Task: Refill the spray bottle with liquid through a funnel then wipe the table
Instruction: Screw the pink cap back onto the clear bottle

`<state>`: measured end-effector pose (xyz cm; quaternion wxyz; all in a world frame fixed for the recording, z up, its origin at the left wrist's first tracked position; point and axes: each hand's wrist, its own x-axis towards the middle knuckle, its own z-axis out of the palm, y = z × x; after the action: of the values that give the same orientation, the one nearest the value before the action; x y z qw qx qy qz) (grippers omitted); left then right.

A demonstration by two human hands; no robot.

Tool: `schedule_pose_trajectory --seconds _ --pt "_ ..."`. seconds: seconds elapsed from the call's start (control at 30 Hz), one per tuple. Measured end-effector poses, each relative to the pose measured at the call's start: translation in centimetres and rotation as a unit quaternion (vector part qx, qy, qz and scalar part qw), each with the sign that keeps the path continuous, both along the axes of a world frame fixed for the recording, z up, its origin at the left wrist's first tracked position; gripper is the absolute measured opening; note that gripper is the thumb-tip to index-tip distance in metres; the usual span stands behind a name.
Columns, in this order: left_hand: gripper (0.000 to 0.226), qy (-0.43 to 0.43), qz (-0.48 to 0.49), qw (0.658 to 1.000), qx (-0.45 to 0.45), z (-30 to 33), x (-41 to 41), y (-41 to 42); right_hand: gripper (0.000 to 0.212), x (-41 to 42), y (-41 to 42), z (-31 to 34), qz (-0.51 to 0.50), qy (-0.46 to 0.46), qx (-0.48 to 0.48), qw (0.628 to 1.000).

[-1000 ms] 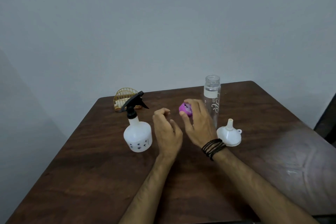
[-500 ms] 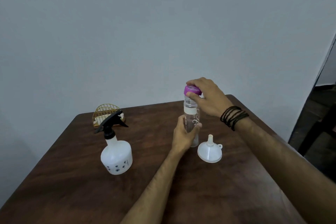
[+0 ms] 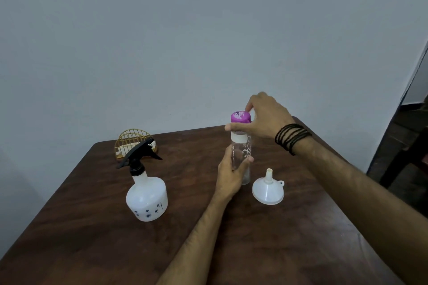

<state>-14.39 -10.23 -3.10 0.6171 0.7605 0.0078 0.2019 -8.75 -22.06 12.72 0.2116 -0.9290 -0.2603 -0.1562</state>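
While our left hand (image 3: 228, 174) wraps the clear bottle (image 3: 240, 157) standing upright on the table (image 3: 92, 227), our right hand (image 3: 261, 118) pinches its purple cap (image 3: 240, 117). Just beside it to the right lies the upturned funnel (image 3: 268, 190); the spray bottle (image 3: 146, 194) stands well apart to the left.

The dark wooden table (image 3: 97, 227) bears a spray bottle (image 3: 147, 196), clear bottle (image 3: 240, 146), upturned funnel (image 3: 268, 190) and wire holder (image 3: 133, 140).
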Motion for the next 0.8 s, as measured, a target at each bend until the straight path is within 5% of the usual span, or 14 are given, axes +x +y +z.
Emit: schedule_pose_trajectory --seconds 0.1,0.2,0.53,0.67,0.8 --pt "0.041 0.002 0.002 1.000 0.010 0.0 0.1 0.3 0.085 0.6 -1.1 1.3 0.145 0.098 0.060 0.983" --pt "0.041 0.011 0.000 1.000 0.015 0.1 0.2 0.5 0.056 1.2 -1.6 2.0 0.228 0.145 -0.060 0.961" --pt "0.039 0.023 -0.007 0.999 0.024 0.2 0.1 0.5 0.058 0.5 -0.4 1.2 0.127 0.024 -0.040 0.991" --pt "0.044 0.034 -0.008 0.999 0.022 0.3 0.2 0.6 0.083 -0.1 -0.7 1.2 0.035 -0.004 -0.056 0.998" --pt "0.040 0.032 -0.007 0.999 0.025 0.4 0.2 0.7 0.080 0.5 -1.7 2.3 0.187 0.102 -0.034 0.976"
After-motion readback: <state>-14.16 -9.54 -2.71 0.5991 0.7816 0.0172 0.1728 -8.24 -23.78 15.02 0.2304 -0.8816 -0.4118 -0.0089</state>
